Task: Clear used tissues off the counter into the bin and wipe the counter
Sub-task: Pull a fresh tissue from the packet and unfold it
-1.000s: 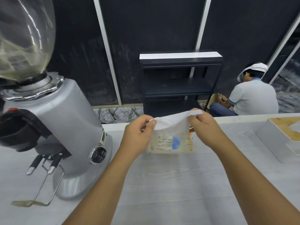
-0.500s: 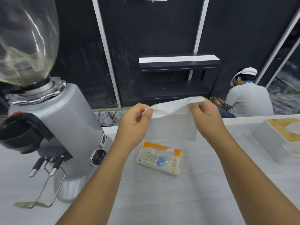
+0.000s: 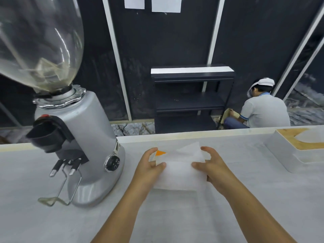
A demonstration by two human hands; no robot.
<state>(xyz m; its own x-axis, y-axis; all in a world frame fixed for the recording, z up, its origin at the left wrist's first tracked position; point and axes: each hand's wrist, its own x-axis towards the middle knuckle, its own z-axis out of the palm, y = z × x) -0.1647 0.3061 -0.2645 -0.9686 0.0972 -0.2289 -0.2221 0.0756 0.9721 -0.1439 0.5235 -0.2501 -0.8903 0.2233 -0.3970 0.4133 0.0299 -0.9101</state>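
Note:
A white tissue (image 3: 180,172) is stretched between my two hands, low over the pale grey counter (image 3: 175,216). My left hand (image 3: 150,165) grips its left edge with thumb on top. My right hand (image 3: 210,165) grips its right edge the same way. The tissue is folded over, and its far part sticks up in a point. Under it lies the tissue pack (image 3: 160,153); only its orange corner shows by my left fingers. No bin is in view.
A silver coffee grinder (image 3: 78,146) with a clear hopper stands on the left of the counter. A white tray with a wooden inset (image 3: 287,155) sits at the right. Beyond the counter are a dark shelf unit (image 3: 191,99) and a seated person (image 3: 263,109).
My hands have come down from chest height with the tissue, which now hangs low over the counter and hides most of the tissue pack. The view has tilted upward.

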